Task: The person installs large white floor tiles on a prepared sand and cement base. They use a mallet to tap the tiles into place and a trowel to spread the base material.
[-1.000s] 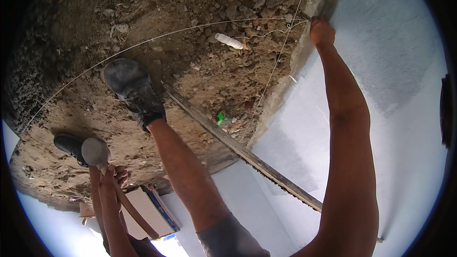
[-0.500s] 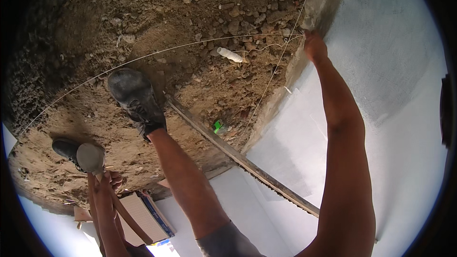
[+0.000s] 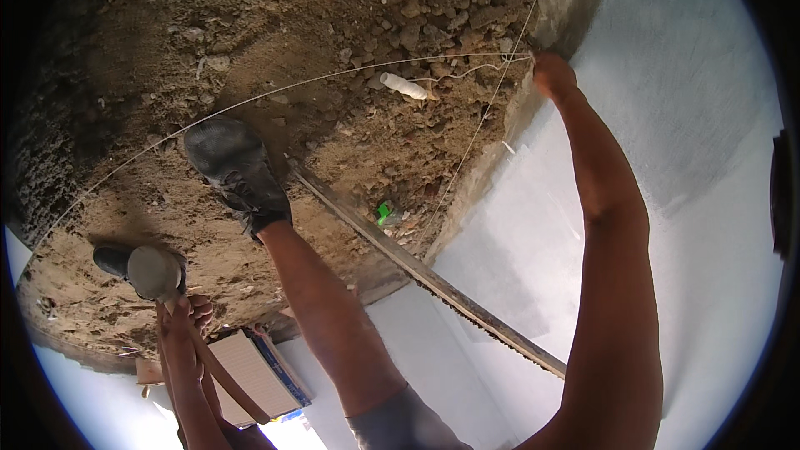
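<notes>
Here, left hand (image 3: 180, 317), curled around a mallet (image 3: 155, 273)

- Right arm (image 3: 612, 300): bare, rising from the lower edge, slightly bent at the elbow, the forearm reaching far forward.
- Right hand (image 3: 554, 77): at full reach, knuckles upward, fingertips hard to make out.
- Left forearm (image 3: 193, 392): bare, entering at lower left.
- Left hand (image 3: 177, 322): held low, fingers curled in a grip.

a head-worn fisheye looks down on soil (image 3: 337, 129) and pale wall (image 3: 692, 108), probably near, its rim too dark to read.
</notes>
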Available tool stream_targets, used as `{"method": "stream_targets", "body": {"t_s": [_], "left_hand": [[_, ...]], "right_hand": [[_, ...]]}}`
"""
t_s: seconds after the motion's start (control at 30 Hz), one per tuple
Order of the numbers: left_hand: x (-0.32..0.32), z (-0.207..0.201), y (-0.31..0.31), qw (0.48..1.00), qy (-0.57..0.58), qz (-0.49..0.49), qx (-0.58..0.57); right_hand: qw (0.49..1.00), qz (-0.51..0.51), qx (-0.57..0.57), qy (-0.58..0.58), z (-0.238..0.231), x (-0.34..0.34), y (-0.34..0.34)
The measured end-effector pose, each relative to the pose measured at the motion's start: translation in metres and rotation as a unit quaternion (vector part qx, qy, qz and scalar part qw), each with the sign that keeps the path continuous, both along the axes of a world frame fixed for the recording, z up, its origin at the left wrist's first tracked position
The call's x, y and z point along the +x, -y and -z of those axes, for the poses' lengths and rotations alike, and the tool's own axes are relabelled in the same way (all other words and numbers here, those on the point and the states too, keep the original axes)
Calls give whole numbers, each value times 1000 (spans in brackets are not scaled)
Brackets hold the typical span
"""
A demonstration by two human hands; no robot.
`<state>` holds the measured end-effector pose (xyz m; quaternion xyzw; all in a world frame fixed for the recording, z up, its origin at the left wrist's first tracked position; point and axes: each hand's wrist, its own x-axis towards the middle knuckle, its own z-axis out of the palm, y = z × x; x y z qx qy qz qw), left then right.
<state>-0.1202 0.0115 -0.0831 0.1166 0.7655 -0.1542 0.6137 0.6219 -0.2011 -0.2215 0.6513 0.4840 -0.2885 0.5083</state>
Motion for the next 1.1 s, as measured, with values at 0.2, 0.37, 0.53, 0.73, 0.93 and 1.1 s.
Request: {"method": "stream_targets", "body": {"t_s": [0.2, 0.37, 0.53, 0.73, 0.93, 1.1], "left_hand": [[8, -9, 8, 1000, -9, -5, -17], [10, -7, 6, 999, 20, -2, -27], [13, -6, 1, 999, 29, 17, -8], [6, -4, 2, 1000, 18, 5, -13], [14, -7, 0, 999, 21, 17, -34], [8, -6, 1, 999, 21, 17, -33]], "right_hand": [[954, -231, -189, -40, -10, -11, -32], [957, -234, -155, -70, -5, -1, 1], [985, -123, -106, -63, 17, 23, 46], [973, -198, -93, -70, -4, 3, 16], [970, 158, 185, -2, -36, -21, 9], [955, 210, 211, -15, -48, -21, 23]]}}
